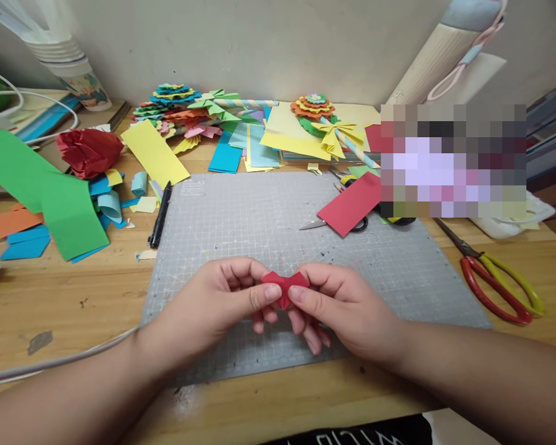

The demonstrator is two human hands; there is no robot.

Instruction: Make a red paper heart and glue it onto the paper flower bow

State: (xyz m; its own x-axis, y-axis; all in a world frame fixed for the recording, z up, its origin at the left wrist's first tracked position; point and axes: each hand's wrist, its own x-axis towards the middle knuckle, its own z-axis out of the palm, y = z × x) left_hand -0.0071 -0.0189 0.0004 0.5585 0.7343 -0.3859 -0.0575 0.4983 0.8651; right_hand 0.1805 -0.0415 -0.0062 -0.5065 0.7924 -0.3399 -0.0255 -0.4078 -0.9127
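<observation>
A small folded piece of red paper is held up between both hands over the grey cutting mat. My left hand pinches its left side, thumb on the near face. On the right side, my right hand grips it the same way, with its lower fingers hanging loosely below. The paper's upper edge dips in the middle and its lower end narrows to a point. Its back is hidden by the fingers. Farther back on the mat, a flat red paper strip lies over a pair of scissors.
Red-and-yellow-handled scissors lie at the right. A black pen rests along the mat's left edge. Green paper, a crumpled red paper piece and scraps cover the left. Paper flowers lie along the wall, near paper cups.
</observation>
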